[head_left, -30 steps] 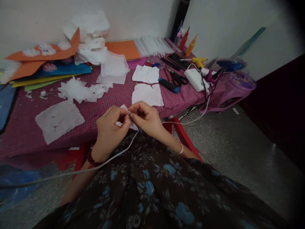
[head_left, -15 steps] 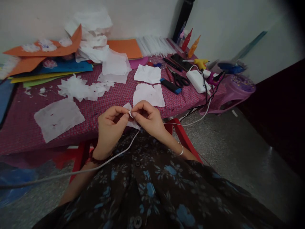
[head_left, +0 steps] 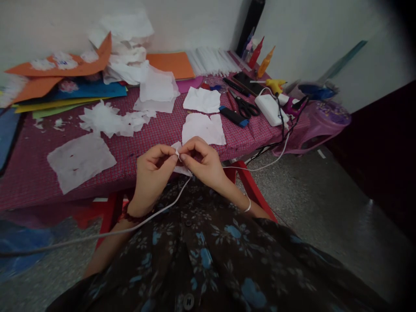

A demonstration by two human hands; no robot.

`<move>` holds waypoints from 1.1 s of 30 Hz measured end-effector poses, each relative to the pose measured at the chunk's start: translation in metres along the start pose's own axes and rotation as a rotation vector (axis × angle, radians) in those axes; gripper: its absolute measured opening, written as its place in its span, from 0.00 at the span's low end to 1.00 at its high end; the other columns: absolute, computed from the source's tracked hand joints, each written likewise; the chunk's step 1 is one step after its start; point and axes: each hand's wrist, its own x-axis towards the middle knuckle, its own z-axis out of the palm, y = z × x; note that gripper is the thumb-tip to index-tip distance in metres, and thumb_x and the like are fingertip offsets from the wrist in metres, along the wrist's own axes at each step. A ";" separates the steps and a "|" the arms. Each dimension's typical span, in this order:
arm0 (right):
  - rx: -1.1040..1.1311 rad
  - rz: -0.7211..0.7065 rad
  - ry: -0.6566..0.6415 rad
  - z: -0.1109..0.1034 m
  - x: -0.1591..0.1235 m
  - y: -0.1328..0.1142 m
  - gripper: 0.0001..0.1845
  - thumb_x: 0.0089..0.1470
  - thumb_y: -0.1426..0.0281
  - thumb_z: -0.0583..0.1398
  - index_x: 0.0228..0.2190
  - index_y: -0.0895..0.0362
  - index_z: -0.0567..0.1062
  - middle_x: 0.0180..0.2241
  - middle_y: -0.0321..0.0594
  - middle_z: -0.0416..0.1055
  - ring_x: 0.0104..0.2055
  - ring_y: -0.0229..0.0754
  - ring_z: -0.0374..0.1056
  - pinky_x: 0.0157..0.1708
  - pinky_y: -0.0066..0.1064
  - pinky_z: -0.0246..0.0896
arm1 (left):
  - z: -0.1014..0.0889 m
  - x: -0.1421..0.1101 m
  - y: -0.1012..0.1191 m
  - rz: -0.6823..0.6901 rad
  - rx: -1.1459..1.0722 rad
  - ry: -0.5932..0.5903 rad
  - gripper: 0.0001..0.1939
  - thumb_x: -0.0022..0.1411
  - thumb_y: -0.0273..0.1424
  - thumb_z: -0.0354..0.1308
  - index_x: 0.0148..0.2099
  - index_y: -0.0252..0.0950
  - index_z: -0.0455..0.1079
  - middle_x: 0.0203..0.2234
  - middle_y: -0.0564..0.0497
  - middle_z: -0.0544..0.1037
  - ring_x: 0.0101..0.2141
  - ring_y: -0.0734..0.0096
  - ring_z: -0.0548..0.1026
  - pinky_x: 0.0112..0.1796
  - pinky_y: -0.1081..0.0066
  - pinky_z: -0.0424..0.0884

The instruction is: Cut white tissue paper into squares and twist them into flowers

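Observation:
A piece of white tissue paper is pinched between both hands over the table's front edge. My left hand closes thumb and forefinger on its gathered middle. From the other side, my right hand pinches the same spot, the fingertips nearly touching. Part of the tissue shows above and below the fingers; the rest is hidden behind them. Just beyond the hands lie two flat white tissue squares. Another tissue square with small holes lies to the left.
Torn white paper scraps and stacked coloured sheets lie on the left of the checked tablecloth. Black scissors, a blue-black cutter, a yellow glue gun and a white power box are at right. A white cable crosses my lap.
Both hands stay at the gathered tissue, with only a slight shift of the left hand to the right. The fingers have barely changed position. Everything on the table stays put.

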 end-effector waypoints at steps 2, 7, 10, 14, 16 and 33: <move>0.024 -0.007 0.004 0.000 0.000 0.001 0.02 0.57 0.70 0.60 0.32 0.55 0.73 0.32 0.37 0.70 0.36 0.38 0.65 0.37 0.32 0.62 | 0.000 0.000 0.000 -0.003 -0.005 -0.006 0.01 0.57 0.28 0.60 0.32 0.38 0.73 0.28 0.53 0.76 0.30 0.71 0.74 0.34 0.71 0.75; 0.069 0.043 0.003 0.001 -0.001 0.004 0.03 0.57 0.68 0.61 0.32 0.55 0.73 0.32 0.37 0.70 0.35 0.38 0.65 0.36 0.32 0.63 | 0.001 -0.001 0.004 -0.001 -0.020 -0.016 0.02 0.58 0.28 0.60 0.32 0.38 0.73 0.27 0.53 0.76 0.29 0.72 0.75 0.34 0.71 0.75; 0.086 0.077 -0.011 0.000 0.000 0.006 0.04 0.59 0.68 0.59 0.33 0.55 0.73 0.33 0.38 0.71 0.36 0.39 0.67 0.38 0.32 0.64 | 0.002 0.000 0.004 -0.040 -0.016 -0.006 0.03 0.57 0.30 0.62 0.33 0.37 0.72 0.27 0.53 0.76 0.28 0.72 0.75 0.32 0.71 0.75; 0.137 0.045 -0.078 0.001 -0.001 0.008 0.06 0.60 0.68 0.57 0.36 0.55 0.74 0.36 0.39 0.73 0.40 0.40 0.68 0.43 0.34 0.65 | 0.005 0.002 0.000 -0.075 -0.075 0.029 0.07 0.55 0.29 0.63 0.32 0.38 0.66 0.23 0.56 0.72 0.22 0.76 0.71 0.25 0.74 0.70; 0.186 0.063 -0.120 0.003 -0.002 0.008 0.09 0.61 0.64 0.57 0.40 0.55 0.74 0.38 0.41 0.74 0.41 0.40 0.69 0.43 0.34 0.65 | 0.006 0.005 -0.001 -0.072 -0.141 0.105 0.08 0.53 0.27 0.63 0.32 0.39 0.65 0.23 0.57 0.69 0.21 0.78 0.69 0.23 0.74 0.68; 0.238 0.117 -0.035 -0.002 -0.005 0.015 0.13 0.58 0.61 0.55 0.27 0.56 0.69 0.26 0.34 0.66 0.29 0.36 0.60 0.30 0.28 0.57 | -0.045 0.022 0.018 0.185 -0.020 0.486 0.09 0.51 0.22 0.56 0.30 0.41 0.74 0.23 0.55 0.69 0.25 0.75 0.67 0.29 0.67 0.67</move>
